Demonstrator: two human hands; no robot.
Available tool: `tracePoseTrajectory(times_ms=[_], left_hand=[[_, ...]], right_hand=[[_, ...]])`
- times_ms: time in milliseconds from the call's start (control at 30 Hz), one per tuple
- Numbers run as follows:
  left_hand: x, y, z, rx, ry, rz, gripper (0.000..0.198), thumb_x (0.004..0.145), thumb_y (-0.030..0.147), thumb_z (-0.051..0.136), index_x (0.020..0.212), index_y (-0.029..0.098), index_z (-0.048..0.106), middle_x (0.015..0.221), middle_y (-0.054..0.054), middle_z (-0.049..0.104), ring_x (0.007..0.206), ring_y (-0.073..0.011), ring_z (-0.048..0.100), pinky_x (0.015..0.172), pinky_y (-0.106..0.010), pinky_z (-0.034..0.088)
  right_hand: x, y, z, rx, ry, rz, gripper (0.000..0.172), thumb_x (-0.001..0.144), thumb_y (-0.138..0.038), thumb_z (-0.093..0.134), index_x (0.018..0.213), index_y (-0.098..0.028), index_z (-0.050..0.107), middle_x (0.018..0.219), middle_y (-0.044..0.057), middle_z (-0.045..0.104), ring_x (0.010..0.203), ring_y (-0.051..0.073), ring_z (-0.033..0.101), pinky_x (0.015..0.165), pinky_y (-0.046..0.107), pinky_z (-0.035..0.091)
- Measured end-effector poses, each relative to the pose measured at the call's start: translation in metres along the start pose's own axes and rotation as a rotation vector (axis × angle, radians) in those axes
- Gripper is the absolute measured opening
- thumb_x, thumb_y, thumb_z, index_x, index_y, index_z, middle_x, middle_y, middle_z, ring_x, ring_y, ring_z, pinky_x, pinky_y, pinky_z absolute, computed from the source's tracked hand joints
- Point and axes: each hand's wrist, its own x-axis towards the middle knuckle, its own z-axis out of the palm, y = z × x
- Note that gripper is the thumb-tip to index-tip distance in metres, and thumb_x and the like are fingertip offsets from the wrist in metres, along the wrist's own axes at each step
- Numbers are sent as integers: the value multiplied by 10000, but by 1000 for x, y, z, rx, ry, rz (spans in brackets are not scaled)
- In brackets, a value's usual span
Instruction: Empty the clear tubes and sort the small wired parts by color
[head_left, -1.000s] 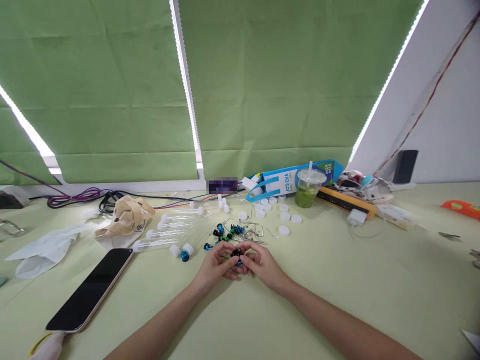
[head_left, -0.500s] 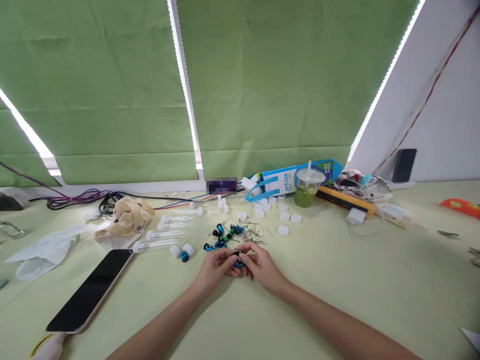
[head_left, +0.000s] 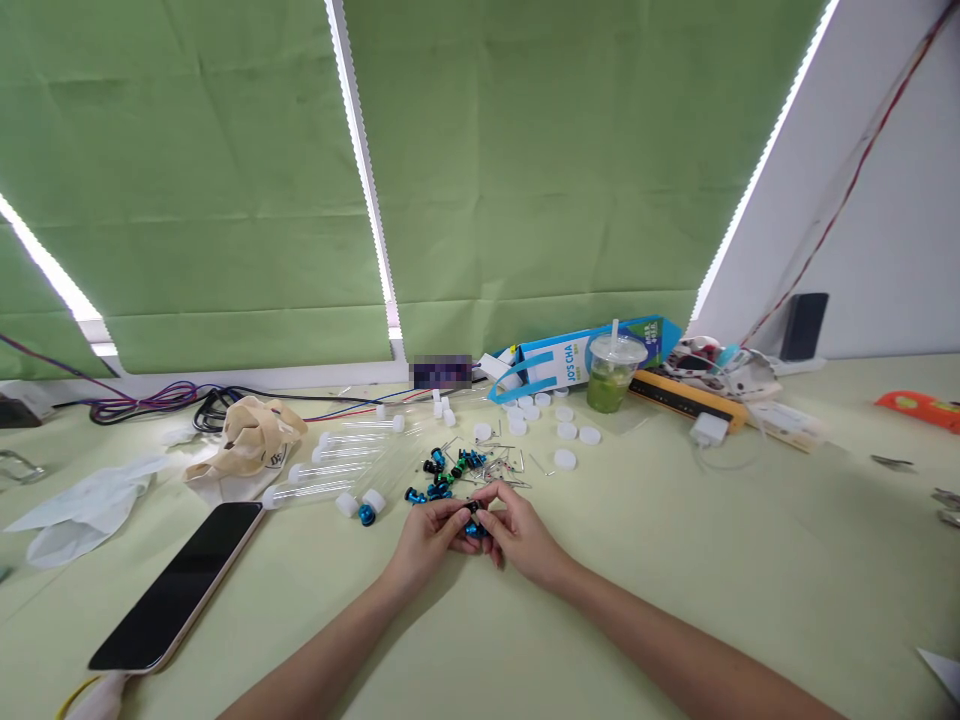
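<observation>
My left hand [head_left: 431, 535] and my right hand [head_left: 517, 528] meet at the middle of the pale green table, fingers pinched together on a small black and blue part [head_left: 473, 519]. Just beyond my fingers lies a heap of small blue, green and black parts with thin metal pins [head_left: 465, 466]. Clear plastic tubes with white caps [head_left: 330, 468] lie to the left of the heap. One blue part [head_left: 367, 515] sits alone by the tube ends.
A black phone [head_left: 176, 588] lies at the front left. Farther left are a white glove [head_left: 82, 505] and a beige cap [head_left: 251, 435]. Loose white caps [head_left: 564, 436], a green drink cup [head_left: 611, 372] and a blue carton [head_left: 570, 357] stand behind. Cables [head_left: 150, 400] run along the window.
Both hands stay pinched on the small part, with the fingers shifting slightly. The view has tilted a little.
</observation>
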Motion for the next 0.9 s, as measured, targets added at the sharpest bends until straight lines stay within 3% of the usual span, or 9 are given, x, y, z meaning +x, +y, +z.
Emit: tracePoseTrajectory(times_ms=[200, 400, 533, 667, 767, 900], left_hand=[[0, 4, 0, -17, 22, -36, 383, 704, 453, 655, 861, 108, 603, 678, -54, 673, 590, -162, 652, 573, -287, 546], [-1, 4, -1, -35, -53, -19, 301, 754, 400, 630, 869, 138, 534, 756, -56, 661, 670, -171, 652, 590, -303, 541], [0, 0, -1, -17, -45, 42, 295, 757, 400, 629, 844, 134, 534, 695, -50, 656, 633, -157, 634, 592, -290, 515], [1, -2, 0, 5, -22, 54, 307, 735, 403, 653, 826, 129, 549, 678, -48, 652, 615, -148, 619, 612, -290, 498], [0, 0, 1, 20, -35, 43, 306, 736, 404, 651, 831, 131, 552, 702, -53, 647, 639, -160, 623, 611, -293, 492], [-2, 3, 3, 34, -55, 69, 273, 753, 390, 637, 815, 144, 534, 741, -53, 638, 682, -165, 622, 615, -285, 476]], right_hand=[[0, -3, -1, 41, 1, -26, 231, 821, -399, 505, 973, -231, 461, 793, -23, 492, 472, 57, 486, 380, 183, 419], [0, -8, -1, 36, 3, -67, 211, 799, -295, 539, 983, -213, 480, 745, -17, 519, 573, 98, 544, 535, 243, 483], [1, -8, -1, 21, 46, -58, 270, 768, -325, 585, 995, -204, 505, 854, 12, 542, 619, 110, 580, 591, 270, 504], [2, -5, -1, -1, 79, 11, 302, 773, -423, 569, 940, -173, 538, 707, -3, 551, 542, 112, 568, 482, 238, 482], [2, -5, -1, -47, 68, 57, 306, 790, -451, 537, 893, -163, 548, 592, -21, 537, 431, 86, 492, 350, 180, 365], [2, -9, -1, -31, 93, 27, 275, 767, -414, 584, 868, -160, 555, 633, -13, 545, 468, 74, 487, 374, 170, 345]])
